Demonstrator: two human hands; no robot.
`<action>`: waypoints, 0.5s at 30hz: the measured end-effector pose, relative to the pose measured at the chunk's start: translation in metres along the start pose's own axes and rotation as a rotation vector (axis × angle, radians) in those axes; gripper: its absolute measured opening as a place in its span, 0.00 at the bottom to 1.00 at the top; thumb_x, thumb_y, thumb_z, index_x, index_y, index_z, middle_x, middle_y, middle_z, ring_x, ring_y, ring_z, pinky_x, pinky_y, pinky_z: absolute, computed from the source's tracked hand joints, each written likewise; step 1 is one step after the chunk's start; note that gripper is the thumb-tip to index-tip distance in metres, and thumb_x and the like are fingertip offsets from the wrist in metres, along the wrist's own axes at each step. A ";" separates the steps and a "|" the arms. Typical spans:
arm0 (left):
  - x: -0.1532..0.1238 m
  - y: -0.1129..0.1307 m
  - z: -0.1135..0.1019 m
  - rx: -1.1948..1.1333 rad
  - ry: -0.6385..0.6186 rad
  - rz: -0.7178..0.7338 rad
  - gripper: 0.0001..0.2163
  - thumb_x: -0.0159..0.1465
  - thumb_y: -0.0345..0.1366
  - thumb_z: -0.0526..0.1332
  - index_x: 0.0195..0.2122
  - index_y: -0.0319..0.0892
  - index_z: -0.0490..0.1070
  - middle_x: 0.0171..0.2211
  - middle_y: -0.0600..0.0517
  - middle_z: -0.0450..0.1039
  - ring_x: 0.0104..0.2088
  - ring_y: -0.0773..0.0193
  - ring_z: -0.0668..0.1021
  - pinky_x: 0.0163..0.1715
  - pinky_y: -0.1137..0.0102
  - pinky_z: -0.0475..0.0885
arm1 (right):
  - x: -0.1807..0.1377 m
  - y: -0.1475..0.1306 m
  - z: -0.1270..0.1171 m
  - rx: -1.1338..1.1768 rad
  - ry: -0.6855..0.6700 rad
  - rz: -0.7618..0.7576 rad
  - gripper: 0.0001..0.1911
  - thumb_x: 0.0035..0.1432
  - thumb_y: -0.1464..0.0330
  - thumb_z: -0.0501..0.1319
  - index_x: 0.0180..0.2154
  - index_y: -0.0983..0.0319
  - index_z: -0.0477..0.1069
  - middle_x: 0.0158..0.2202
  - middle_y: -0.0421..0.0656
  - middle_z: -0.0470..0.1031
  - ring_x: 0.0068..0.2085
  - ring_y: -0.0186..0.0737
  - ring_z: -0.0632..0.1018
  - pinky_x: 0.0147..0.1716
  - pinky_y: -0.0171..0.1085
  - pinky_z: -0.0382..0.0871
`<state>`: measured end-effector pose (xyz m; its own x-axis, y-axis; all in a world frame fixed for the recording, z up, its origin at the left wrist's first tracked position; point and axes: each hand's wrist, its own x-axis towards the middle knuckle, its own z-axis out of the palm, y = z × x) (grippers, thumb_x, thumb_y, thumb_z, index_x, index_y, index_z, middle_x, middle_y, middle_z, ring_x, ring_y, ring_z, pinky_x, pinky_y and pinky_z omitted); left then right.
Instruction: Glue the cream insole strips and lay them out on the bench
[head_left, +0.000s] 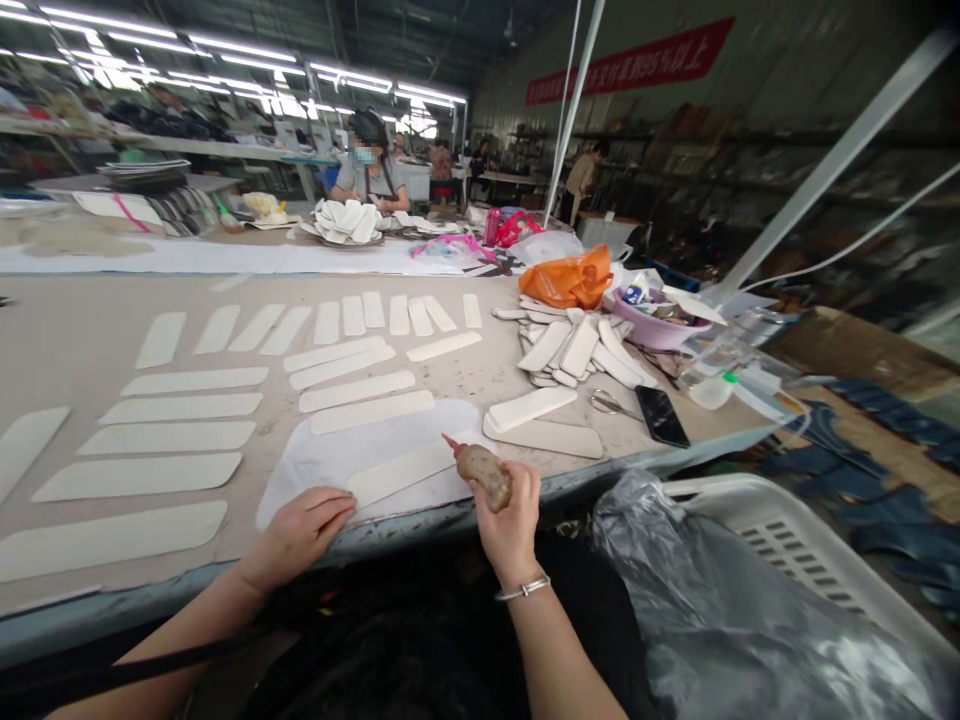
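In my right hand (514,515) is a brownish squeeze bottle (486,476) with a red pointed nozzle, tilted toward the left. Beneath the nozzle, a long cream-coloured strip (405,472) lies on a white sheet (300,468) near the table's front edge. My left hand (311,525) presses its fingers together at that strip's left end; whether they pinch it or just rest there is hard to see. Rows of similar strips (176,437) are laid out on the left and farther back. Two more strips (532,407) overlap to the right of the sheet.
A heap of strips (577,345) lies at the right, by scissors (611,402) and a black phone (661,415). Behind are an orange bag (568,277) and a pink basin (660,328). A white crate (795,540) with grey plastic stands at my right. A co-worker (371,165) sits across.
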<state>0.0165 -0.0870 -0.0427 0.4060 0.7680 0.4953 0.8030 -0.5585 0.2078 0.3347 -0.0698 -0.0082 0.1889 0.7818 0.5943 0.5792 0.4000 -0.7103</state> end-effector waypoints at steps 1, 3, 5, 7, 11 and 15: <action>0.001 0.002 -0.001 -0.005 -0.008 -0.009 0.09 0.65 0.36 0.57 0.39 0.43 0.77 0.39 0.49 0.78 0.40 0.65 0.78 0.43 0.70 0.76 | -0.003 -0.006 0.002 0.042 -0.034 -0.014 0.17 0.55 0.70 0.62 0.47 0.59 0.63 0.44 0.48 0.65 0.47 0.48 0.69 0.48 0.51 0.69; 0.002 0.005 -0.002 -0.013 -0.015 -0.025 0.10 0.66 0.36 0.56 0.39 0.43 0.77 0.38 0.49 0.78 0.39 0.65 0.78 0.42 0.71 0.76 | -0.010 -0.019 0.008 0.130 -0.124 -0.032 0.17 0.55 0.70 0.63 0.47 0.58 0.63 0.43 0.47 0.65 0.46 0.47 0.70 0.47 0.49 0.70; 0.004 0.007 -0.003 -0.018 -0.011 -0.028 0.10 0.66 0.35 0.56 0.38 0.42 0.77 0.38 0.48 0.78 0.39 0.66 0.78 0.42 0.71 0.76 | -0.017 -0.029 0.016 0.204 -0.206 -0.039 0.19 0.54 0.71 0.63 0.47 0.58 0.63 0.43 0.46 0.65 0.46 0.45 0.70 0.47 0.48 0.71; 0.004 0.008 -0.004 -0.020 -0.006 -0.026 0.10 0.66 0.35 0.56 0.38 0.42 0.77 0.37 0.48 0.78 0.38 0.66 0.78 0.42 0.71 0.76 | -0.023 -0.036 0.024 0.252 -0.261 -0.043 0.20 0.53 0.72 0.64 0.48 0.57 0.64 0.44 0.46 0.64 0.46 0.44 0.71 0.47 0.46 0.72; 0.005 0.008 -0.003 -0.024 -0.003 -0.016 0.11 0.66 0.35 0.55 0.39 0.42 0.77 0.36 0.48 0.78 0.38 0.65 0.79 0.41 0.70 0.77 | -0.030 -0.043 0.037 0.274 -0.322 -0.047 0.22 0.51 0.73 0.66 0.48 0.57 0.64 0.44 0.46 0.64 0.46 0.44 0.71 0.48 0.45 0.72; 0.004 0.007 -0.002 -0.018 -0.010 -0.017 0.11 0.66 0.35 0.55 0.39 0.42 0.77 0.36 0.48 0.78 0.38 0.65 0.79 0.42 0.70 0.77 | -0.031 -0.045 0.037 0.278 -0.376 -0.033 0.23 0.51 0.74 0.65 0.48 0.57 0.64 0.44 0.46 0.63 0.46 0.43 0.71 0.48 0.45 0.72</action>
<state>0.0229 -0.0883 -0.0371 0.3969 0.7803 0.4833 0.8017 -0.5511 0.2315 0.2730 -0.0945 -0.0090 -0.1562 0.8653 0.4764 0.3357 0.5001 -0.7983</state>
